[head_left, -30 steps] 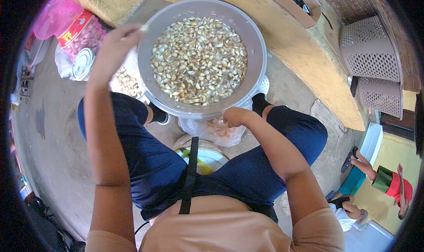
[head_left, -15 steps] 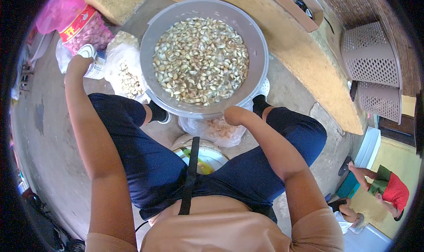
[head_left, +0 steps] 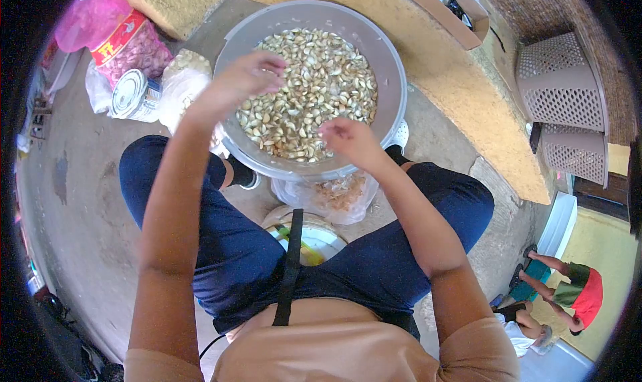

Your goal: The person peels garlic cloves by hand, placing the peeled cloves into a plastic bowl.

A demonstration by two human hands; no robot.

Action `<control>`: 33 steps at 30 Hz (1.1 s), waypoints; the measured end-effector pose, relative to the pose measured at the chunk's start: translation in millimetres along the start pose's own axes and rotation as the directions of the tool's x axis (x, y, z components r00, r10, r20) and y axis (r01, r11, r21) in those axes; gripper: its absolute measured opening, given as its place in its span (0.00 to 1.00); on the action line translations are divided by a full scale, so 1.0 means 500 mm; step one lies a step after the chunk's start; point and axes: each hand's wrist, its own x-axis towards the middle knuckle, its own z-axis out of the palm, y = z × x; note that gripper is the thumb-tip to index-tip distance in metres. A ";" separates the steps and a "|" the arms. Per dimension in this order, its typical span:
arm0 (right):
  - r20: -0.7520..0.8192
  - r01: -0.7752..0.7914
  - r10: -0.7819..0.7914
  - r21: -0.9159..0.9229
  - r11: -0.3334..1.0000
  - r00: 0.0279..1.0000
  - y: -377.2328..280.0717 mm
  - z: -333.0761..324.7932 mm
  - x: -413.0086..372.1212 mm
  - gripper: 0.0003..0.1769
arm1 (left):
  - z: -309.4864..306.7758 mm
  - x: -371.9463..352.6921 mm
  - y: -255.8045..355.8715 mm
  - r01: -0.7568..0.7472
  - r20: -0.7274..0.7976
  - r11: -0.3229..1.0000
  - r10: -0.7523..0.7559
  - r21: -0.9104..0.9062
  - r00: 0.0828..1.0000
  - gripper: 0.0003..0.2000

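A large grey tub (head_left: pixel 234 44) stands between my feet, holding many garlic cloves (head_left: pixel 321 87) in water. My left hand (head_left: pixel 251 77) is above the tub's left side, over the cloves. Its fingers are apart and slightly bent, somewhat blurred, with nothing visible in them. My right hand (head_left: pixel 351 140) reaches over the near right rim, close above the cloves. Its fingers are loosely bent and apart, and I see nothing held in them. A lidded white can (head_left: pixel 130 94) stands on the floor to the left of the tub.
Beside the can are a pink mesh sack (head_left: pixel 137 51) and a white plastic bag (head_left: pixel 187 74). A clear bag of peelings (head_left: pixel 338 193) lies under the tub's near edge. A low yellow wall (head_left: pixel 455 81) curves behind. Perforated crates (head_left: pixel 562 81) and two people (head_left: pixel 588 295) are at right.
My left hand has let go of the can and moved right, over the tub. My right hand has moved from the near rim to over the cloves.
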 end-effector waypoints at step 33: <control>-0.503 0.286 -0.423 -0.328 0.900 0.753 -0.103 -0.044 -0.034 0.07 | 0.189 -0.001 0.022 -0.111 -0.100 0.991 0.118 0.075 0.988 0.10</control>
